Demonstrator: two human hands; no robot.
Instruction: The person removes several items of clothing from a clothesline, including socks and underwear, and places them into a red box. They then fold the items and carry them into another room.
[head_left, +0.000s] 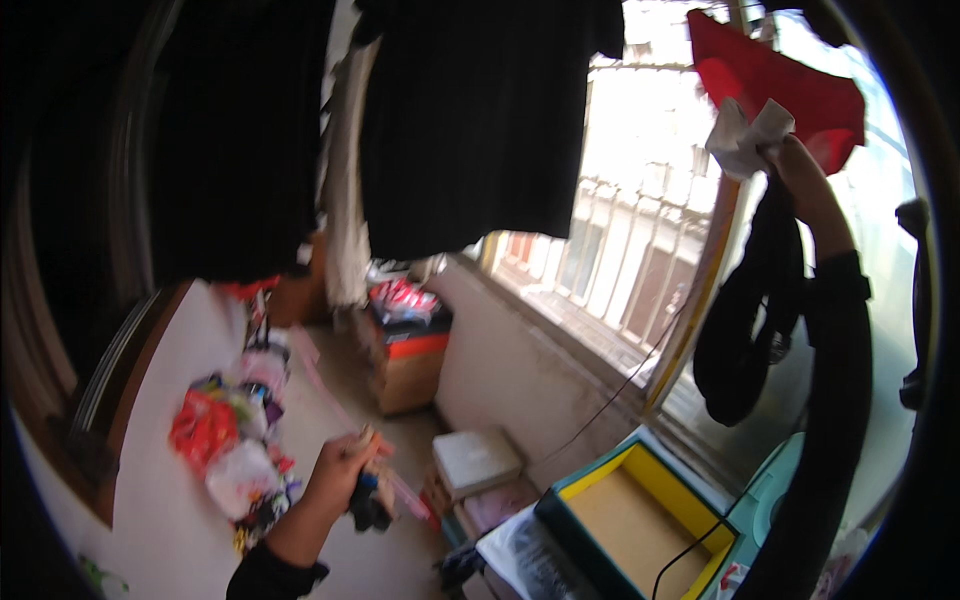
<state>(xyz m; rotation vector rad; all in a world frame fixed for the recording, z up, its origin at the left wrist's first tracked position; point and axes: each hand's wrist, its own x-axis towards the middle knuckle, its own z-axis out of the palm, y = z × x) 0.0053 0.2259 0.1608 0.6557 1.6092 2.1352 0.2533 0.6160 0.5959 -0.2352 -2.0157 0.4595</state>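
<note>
High at the right, my right hand (795, 165) grips a crumpled white cloth or tissue (746, 139). A black looped fabric item (742, 322) hangs just below that hand; whether the fingers hold it too is unclear. Right behind the white piece, a red cloth (780, 75) hangs by the window. Lower and near the middle, my left hand (345, 469) is closed around a small blurred bundle (375, 495) with beige and dark parts. What the bundle is cannot be made out.
Black garments (480, 127) hang overhead before a barred window (630, 225). Below stand an open green box with yellow inner walls (637, 517), a white box (478, 459) and a cardboard box (412, 375). Plastic bags (206, 431) line the left wall. A thin cable crosses the green box.
</note>
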